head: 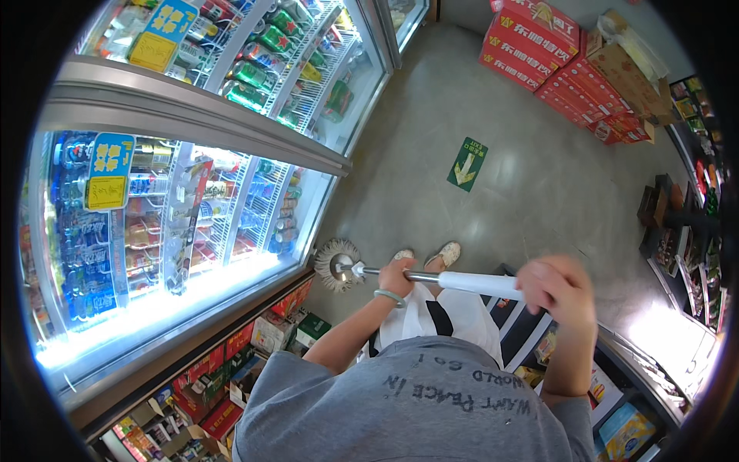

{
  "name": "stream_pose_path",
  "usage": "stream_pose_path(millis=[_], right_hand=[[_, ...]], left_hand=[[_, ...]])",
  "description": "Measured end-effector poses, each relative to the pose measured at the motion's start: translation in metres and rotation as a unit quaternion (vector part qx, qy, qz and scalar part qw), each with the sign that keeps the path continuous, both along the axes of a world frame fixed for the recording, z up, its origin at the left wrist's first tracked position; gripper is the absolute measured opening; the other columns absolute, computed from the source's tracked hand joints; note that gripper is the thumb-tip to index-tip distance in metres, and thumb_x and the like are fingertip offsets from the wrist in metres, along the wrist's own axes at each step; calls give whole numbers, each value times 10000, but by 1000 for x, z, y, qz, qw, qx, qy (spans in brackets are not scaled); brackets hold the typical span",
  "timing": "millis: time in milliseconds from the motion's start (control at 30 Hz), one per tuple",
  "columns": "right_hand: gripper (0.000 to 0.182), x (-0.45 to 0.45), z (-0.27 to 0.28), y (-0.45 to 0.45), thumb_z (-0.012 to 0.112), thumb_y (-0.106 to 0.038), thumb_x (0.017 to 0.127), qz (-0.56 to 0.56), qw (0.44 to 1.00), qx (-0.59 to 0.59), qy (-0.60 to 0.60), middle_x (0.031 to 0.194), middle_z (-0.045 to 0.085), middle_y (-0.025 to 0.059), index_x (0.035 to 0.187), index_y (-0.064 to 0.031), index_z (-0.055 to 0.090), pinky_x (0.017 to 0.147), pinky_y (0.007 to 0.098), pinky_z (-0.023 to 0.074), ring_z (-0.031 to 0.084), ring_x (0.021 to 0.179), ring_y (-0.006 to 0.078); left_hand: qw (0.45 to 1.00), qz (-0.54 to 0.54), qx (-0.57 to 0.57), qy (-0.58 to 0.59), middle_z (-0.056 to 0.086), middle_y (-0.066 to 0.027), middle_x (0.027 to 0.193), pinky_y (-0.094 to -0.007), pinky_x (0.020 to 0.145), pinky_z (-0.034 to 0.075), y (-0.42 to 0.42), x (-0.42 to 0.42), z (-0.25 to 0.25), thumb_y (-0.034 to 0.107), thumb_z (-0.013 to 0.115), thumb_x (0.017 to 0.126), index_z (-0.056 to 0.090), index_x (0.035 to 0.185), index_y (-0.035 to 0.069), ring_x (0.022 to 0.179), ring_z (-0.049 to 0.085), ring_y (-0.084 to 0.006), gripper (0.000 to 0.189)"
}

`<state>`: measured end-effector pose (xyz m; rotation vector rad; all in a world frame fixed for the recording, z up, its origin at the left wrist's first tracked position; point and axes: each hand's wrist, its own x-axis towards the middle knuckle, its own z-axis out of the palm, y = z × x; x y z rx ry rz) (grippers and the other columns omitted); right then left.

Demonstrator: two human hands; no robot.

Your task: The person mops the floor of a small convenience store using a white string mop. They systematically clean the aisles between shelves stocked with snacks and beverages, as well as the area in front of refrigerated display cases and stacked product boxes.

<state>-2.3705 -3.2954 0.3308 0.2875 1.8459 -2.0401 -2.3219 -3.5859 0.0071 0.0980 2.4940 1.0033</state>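
A string mop lies slantwise before me, its round white mop head (323,260) on the floor beside the base of the glass-door fridge. My left hand (397,278), with a pale green bangle at the wrist, is closed around the metal part of the mop handle (426,276). Towards the other end, the pole carries a white sleeve (476,283). My right hand (555,290) is blurred and wraps the end of that sleeve, hiding its tip. Both of my feet, in light patterned shoes (447,254), stand just beyond the pole.
On the left stand lit drinks fridges (202,231) holding cans and bottles. A green floor sign (467,164) with an arrow is on the grey floor (404,150). Red cartons (531,46) are stacked at the far right. Shelves of goods (684,254) line the right side.
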Motion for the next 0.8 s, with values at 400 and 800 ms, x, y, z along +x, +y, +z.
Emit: stream_pose_path(millis=[400,800], right_hand=[[416,112,93,-89,496,-222,902,-230,900,251,273,460,501,-17,497,-152,430,570,322,497,520,416,155],[385,220,-72,-200,405,-143,940,-508,827,174,167,515,484,44,566,-58,442,691,402,472,516,488,196]], left_hand=[[947,-221,160,169,581,-148,1024,-438,916,435,110,-107,48,147,724,748,646,1090,164,1005,544,-357,351],[888,-440,-127,45,448,-141,1384,-476,1079,345,130,-105,-28,159,706,794,566,1233,177,1292,435,-334,461]])
